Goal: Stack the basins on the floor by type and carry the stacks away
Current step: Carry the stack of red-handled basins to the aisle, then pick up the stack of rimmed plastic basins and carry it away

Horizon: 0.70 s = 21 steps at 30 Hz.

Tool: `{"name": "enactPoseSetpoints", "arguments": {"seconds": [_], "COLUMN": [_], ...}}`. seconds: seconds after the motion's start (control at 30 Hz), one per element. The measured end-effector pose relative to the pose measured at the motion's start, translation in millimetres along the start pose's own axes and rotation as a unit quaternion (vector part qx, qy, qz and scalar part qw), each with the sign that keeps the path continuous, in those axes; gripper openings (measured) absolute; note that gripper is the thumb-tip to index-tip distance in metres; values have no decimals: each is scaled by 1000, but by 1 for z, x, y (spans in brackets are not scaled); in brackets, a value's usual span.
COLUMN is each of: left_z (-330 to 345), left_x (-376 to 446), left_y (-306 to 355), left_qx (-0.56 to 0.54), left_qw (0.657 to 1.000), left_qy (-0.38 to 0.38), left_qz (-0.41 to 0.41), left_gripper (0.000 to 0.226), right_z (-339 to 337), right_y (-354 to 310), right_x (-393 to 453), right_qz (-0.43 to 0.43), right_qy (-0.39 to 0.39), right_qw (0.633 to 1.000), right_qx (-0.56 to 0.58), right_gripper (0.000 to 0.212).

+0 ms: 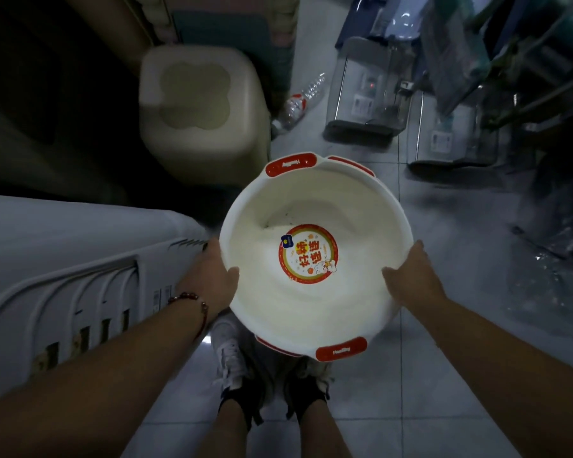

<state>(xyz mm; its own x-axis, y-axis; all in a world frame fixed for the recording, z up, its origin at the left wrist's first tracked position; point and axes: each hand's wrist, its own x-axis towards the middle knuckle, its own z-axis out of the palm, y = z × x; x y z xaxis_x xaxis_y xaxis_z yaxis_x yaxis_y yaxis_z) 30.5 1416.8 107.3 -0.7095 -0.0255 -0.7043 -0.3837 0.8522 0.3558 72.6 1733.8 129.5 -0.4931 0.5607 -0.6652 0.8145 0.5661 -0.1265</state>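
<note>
I hold a stack of white basins (315, 206) with red handle pads and a round red sticker on the bottom, raised above my feet. A second rim and red pad peek out under the top one, so at least two are nested. My left hand (217, 272) grips the left rim, thumb inside. On the right rim my right hand (411, 276) grips the same way.
A beige plastic stool (199, 104) stands ahead on the left. A white appliance (63, 259) lies along my left side. A plastic bottle (295, 105) lies on the tiled floor. Clear containers (368, 94) and wrapped goods crowd the right side.
</note>
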Motion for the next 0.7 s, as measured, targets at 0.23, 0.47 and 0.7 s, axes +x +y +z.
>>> {"name": "enactPoseSetpoints", "arguments": {"seconds": [0.23,0.47,0.7], "left_z": [-134,-367,-539], "left_x": [-44,-224,-387], "left_y": [118,217,229], "left_qx": [209,210,297], "left_qw": [970,941,885], "left_qy": [76,221,345], "left_qz": [96,147,99], "left_gripper": [76,79,85], "right_z": [-121,-317,-439], "right_y": [-133,-276,-345], "right_x": [-76,-276,-427], "right_qz": [-229,-402,-532], "right_qy": [38,118,150], "right_qw": [954,899,820], "right_qx": [-191,-131,-148], "right_gripper": [72,74,78]}}
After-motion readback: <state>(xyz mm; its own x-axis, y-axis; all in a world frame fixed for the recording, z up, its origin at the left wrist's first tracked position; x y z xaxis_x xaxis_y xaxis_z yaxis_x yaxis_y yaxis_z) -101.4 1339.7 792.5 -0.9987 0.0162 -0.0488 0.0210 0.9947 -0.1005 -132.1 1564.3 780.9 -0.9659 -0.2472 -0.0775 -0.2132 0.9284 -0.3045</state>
